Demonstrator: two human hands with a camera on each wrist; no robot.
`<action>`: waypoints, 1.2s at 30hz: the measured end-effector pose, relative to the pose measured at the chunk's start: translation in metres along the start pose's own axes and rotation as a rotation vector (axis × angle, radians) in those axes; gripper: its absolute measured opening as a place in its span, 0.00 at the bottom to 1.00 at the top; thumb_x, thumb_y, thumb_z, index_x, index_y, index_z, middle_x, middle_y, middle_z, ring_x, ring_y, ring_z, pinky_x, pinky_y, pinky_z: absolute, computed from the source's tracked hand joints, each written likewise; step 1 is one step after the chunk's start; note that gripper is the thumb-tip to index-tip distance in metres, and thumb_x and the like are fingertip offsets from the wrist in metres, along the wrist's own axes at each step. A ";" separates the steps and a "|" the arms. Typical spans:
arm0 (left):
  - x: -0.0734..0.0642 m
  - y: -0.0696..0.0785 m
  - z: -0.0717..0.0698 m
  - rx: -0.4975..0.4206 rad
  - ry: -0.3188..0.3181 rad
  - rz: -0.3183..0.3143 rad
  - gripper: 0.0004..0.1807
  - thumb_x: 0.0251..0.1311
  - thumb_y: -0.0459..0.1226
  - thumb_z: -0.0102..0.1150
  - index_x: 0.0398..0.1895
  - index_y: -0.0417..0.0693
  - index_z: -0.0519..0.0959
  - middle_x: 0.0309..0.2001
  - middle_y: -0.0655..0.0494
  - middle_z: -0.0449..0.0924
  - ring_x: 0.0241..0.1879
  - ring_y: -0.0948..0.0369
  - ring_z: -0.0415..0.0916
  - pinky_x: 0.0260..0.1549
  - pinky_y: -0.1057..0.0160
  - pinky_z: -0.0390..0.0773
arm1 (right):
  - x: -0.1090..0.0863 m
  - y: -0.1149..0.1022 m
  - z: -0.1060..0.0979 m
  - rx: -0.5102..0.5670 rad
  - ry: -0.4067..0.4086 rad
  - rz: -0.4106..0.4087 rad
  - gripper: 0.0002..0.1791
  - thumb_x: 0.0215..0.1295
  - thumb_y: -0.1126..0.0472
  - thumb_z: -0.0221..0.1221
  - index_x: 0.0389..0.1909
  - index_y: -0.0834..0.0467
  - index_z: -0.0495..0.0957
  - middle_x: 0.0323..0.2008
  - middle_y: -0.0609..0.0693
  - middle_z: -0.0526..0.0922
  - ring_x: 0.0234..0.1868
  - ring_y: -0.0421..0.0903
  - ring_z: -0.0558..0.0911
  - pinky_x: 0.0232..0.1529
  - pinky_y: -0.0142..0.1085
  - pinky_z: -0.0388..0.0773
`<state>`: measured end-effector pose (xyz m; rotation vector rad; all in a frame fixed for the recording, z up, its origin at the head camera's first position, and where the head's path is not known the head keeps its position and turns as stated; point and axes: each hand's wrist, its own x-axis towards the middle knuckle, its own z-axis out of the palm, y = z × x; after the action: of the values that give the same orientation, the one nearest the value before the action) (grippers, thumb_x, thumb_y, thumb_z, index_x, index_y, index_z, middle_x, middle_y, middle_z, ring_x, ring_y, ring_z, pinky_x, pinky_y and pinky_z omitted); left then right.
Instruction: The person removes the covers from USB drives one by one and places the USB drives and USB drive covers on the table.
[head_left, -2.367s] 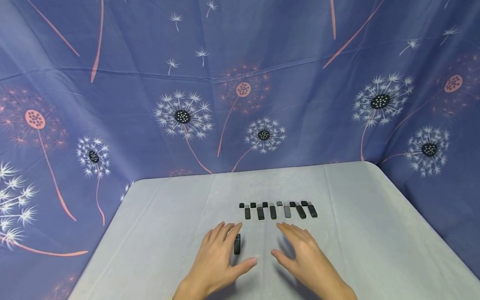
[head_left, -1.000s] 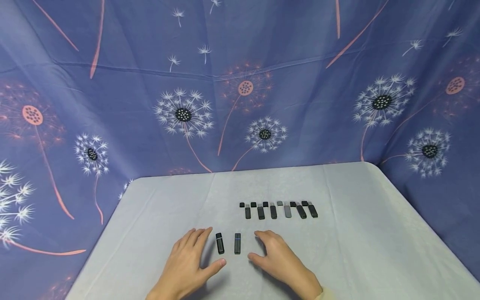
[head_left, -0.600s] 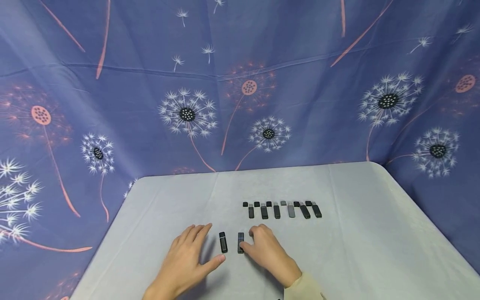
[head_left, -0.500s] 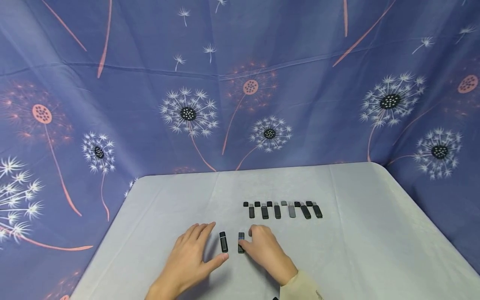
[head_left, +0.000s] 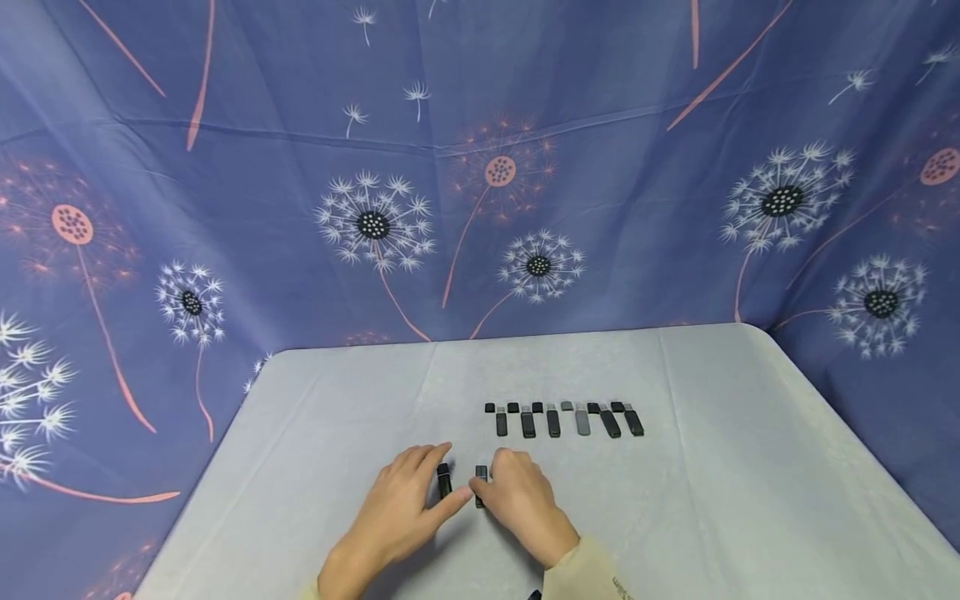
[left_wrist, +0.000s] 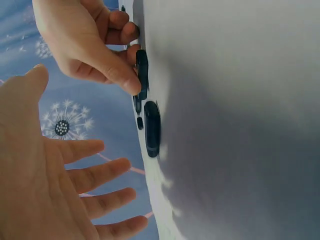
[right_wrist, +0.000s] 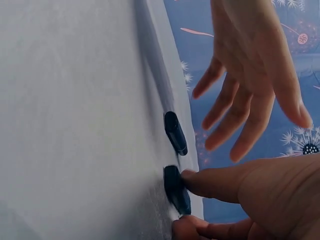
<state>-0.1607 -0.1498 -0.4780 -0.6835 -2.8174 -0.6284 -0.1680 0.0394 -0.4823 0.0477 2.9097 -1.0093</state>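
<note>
Two black capped USB sticks lie side by side near the table's middle. My right hand point(head_left: 519, 500) pinches the right-hand USB stick point(head_left: 481, 473) between thumb and curled fingers; the right wrist view has the thumb point(right_wrist: 210, 185) against its side. To the left, my left hand point(head_left: 401, 508) hovers with fingers spread over the other USB stick point(head_left: 443, 477), its thumb reaching across toward the right hand. In the left wrist view that stick point(left_wrist: 153, 130) lies on the cloth, apart from the left fingers point(left_wrist: 102, 175). The left thumb hides its near end in the head view.
Farther back lies a row of several uncapped USB sticks point(head_left: 553, 422), mostly black, one grey point(head_left: 582, 422), each with its cap point(head_left: 490, 407) at its upper left. Pale cloth covers the table point(head_left: 360, 400). A blue dandelion-print curtain point(head_left: 420, 208) hangs behind and at the sides.
The left hand first uncovered the left USB stick by moving left, then came back right over it. The right hand moved left and its fingers curled onto the right USB stick.
</note>
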 end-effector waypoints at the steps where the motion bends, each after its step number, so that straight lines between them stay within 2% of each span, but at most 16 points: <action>1: 0.002 0.001 0.001 -0.007 0.002 0.008 0.39 0.67 0.67 0.54 0.69 0.51 0.76 0.60 0.55 0.81 0.64 0.53 0.76 0.56 0.40 0.77 | 0.000 0.000 0.000 0.004 -0.003 0.002 0.21 0.57 0.56 0.73 0.17 0.57 0.71 0.15 0.47 0.71 0.16 0.43 0.68 0.15 0.36 0.63; 5: 0.008 0.005 0.006 -0.026 0.003 0.032 0.38 0.68 0.66 0.54 0.68 0.49 0.77 0.59 0.54 0.82 0.63 0.53 0.77 0.54 0.41 0.78 | -0.002 0.000 0.000 0.013 -0.016 0.007 0.22 0.57 0.59 0.72 0.14 0.55 0.69 0.13 0.46 0.68 0.14 0.43 0.66 0.14 0.36 0.61; 10: 0.014 0.009 0.008 -0.033 0.006 0.067 0.37 0.69 0.64 0.55 0.67 0.45 0.78 0.58 0.51 0.83 0.63 0.49 0.77 0.55 0.41 0.78 | -0.006 0.002 -0.002 0.005 0.005 -0.023 0.23 0.52 0.63 0.70 0.11 0.52 0.65 0.14 0.46 0.66 0.15 0.43 0.65 0.15 0.37 0.61; 14: 0.016 0.013 0.010 -0.045 -0.001 0.100 0.37 0.70 0.62 0.55 0.65 0.43 0.78 0.58 0.49 0.83 0.62 0.48 0.78 0.57 0.42 0.78 | -0.009 0.006 -0.008 0.008 -0.011 -0.033 0.19 0.52 0.63 0.72 0.14 0.55 0.70 0.17 0.48 0.70 0.17 0.44 0.68 0.17 0.37 0.65; 19: 0.016 0.016 0.011 -0.055 -0.023 0.100 0.37 0.70 0.63 0.53 0.65 0.43 0.79 0.59 0.49 0.82 0.63 0.47 0.77 0.58 0.41 0.77 | -0.010 0.010 -0.015 0.029 -0.039 -0.083 0.15 0.56 0.64 0.74 0.22 0.59 0.76 0.21 0.49 0.77 0.21 0.44 0.73 0.21 0.36 0.71; 26: 0.017 0.020 0.011 -0.082 -0.048 0.112 0.31 0.74 0.57 0.53 0.66 0.43 0.78 0.61 0.49 0.81 0.65 0.46 0.75 0.60 0.40 0.75 | -0.010 0.013 -0.023 0.047 -0.058 -0.100 0.13 0.52 0.70 0.75 0.22 0.58 0.78 0.22 0.47 0.75 0.23 0.42 0.73 0.22 0.33 0.70; 31: 0.016 0.021 0.010 -0.057 -0.034 0.136 0.24 0.78 0.49 0.50 0.65 0.43 0.79 0.60 0.51 0.81 0.63 0.51 0.77 0.58 0.44 0.78 | -0.012 0.014 -0.032 0.127 -0.048 -0.180 0.10 0.53 0.71 0.74 0.24 0.59 0.81 0.21 0.44 0.75 0.24 0.38 0.71 0.23 0.30 0.70; 36: 0.016 0.025 0.008 -0.073 0.024 0.151 0.22 0.75 0.50 0.55 0.60 0.45 0.82 0.57 0.53 0.83 0.60 0.54 0.79 0.57 0.50 0.80 | -0.016 0.014 -0.043 0.193 -0.006 -0.281 0.09 0.53 0.71 0.75 0.24 0.59 0.84 0.21 0.43 0.77 0.25 0.35 0.71 0.25 0.29 0.71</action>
<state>-0.1635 -0.1200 -0.4723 -0.8851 -2.7000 -0.7097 -0.1533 0.0766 -0.4565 -0.3633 2.8569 -1.3245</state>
